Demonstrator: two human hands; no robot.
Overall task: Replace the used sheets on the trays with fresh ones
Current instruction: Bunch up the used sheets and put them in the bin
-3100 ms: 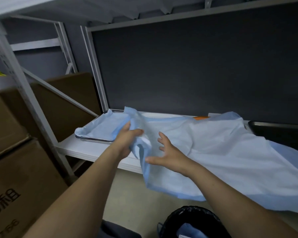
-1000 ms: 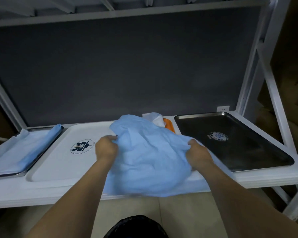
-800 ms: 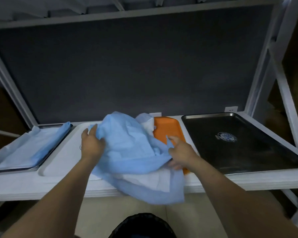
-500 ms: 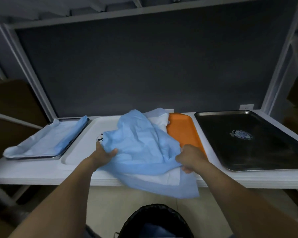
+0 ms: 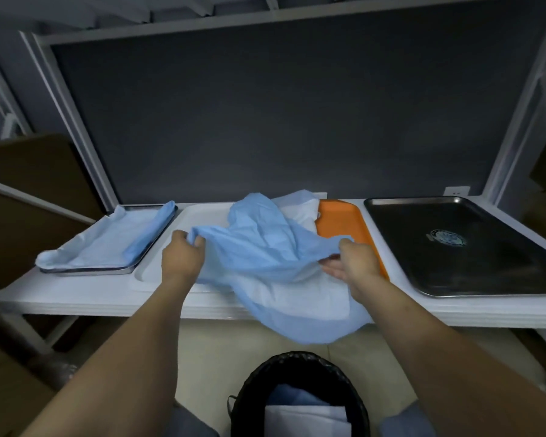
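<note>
Head: left hand [image 5: 182,260] and right hand [image 5: 356,263] now stretch blue sheet [image 5: 265,250] wider.

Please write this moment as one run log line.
left grip: holds blue sheet | right grip: holds blue sheet | sheet: over white tray

Four trays are sitting in a row along the shelf [image 5: 76,299] across the middle of the frame. The left sheet [image 5: 108,244] is lying in the far-left tray [image 5: 85,270]. The middle sheet [image 5: 265,253] is lying over the second tray [image 5: 153,272], overlapping the third tray [image 5: 341,222] and hanging over the shelf's front edge. The far-right tray [image 5: 473,263] is sitting beside them. A bin [image 5: 249,392] is standing at bottom centre, holding more sheets [image 5: 303,416].
</note>
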